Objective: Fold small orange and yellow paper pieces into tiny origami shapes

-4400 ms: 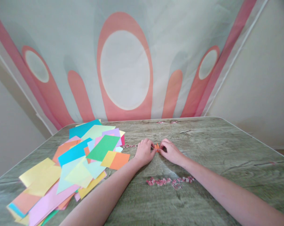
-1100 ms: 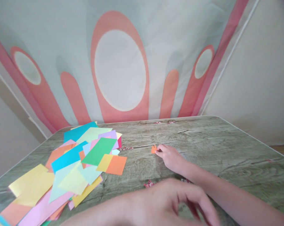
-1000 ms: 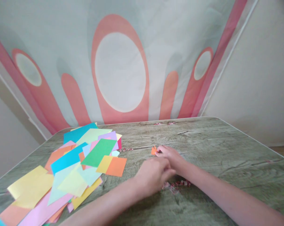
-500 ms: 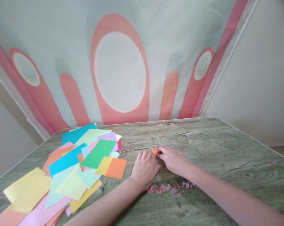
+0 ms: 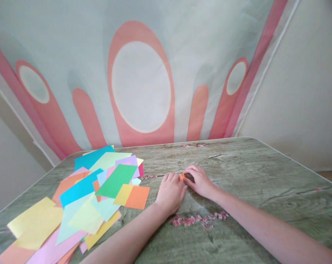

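A small folded orange paper [image 5: 181,177], with little points standing up, is between my two hands near the middle of the table. My left hand [image 5: 170,192] rests on the tabletop with its fingers bent, gripping the paper's left side; the fingertips there are partly hidden. From the right, my right hand [image 5: 201,182] pinches the same paper between thumb and forefinger. Its exact folded shape is too small and too covered to make out.
Loose coloured paper sheets lie in an overlapping pile on the left, among them a green sheet [image 5: 116,180] and an orange square [image 5: 137,198] nearest my left hand. The wood-patterned table [image 5: 254,172] has a far edge against a printed backdrop [image 5: 141,86].
My left thumb has drawn in towards its fingers. My right hand's fingers have shifted around the orange paper, which is now more covered. The view has moved slightly.
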`<state>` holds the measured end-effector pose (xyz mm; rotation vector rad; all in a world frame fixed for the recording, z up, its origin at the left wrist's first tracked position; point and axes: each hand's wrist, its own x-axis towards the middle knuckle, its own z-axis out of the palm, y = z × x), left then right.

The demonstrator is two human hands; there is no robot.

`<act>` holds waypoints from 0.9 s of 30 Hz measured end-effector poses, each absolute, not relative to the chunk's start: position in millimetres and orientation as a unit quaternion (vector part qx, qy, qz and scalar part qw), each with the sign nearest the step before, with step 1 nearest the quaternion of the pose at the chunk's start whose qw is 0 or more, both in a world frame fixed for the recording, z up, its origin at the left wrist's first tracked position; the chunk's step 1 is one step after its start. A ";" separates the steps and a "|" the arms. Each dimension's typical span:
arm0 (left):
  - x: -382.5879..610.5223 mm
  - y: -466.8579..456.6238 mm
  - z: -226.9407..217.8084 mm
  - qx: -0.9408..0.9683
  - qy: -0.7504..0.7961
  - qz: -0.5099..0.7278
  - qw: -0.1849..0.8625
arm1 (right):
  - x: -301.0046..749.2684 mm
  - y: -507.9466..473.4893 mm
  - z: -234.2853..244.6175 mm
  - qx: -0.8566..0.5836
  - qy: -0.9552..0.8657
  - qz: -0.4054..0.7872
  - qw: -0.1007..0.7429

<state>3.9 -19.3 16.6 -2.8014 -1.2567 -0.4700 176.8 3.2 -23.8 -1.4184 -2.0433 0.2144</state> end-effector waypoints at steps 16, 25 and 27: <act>-8.1 5.7 -10.9 -0.817 -0.517 -0.247 -0.064 | 176.1 0.5 -20.8 -0.541 -0.747 0.153 0.353; -10.9 10.4 -10.6 -0.815 -0.477 -0.298 -0.141 | 174.5 -3.1 -19.2 -0.498 -0.757 0.170 0.389; -11.4 11.0 -10.3 -0.812 -0.466 -0.312 -0.160 | 174.9 -2.5 -20.7 -0.490 -0.760 0.169 0.392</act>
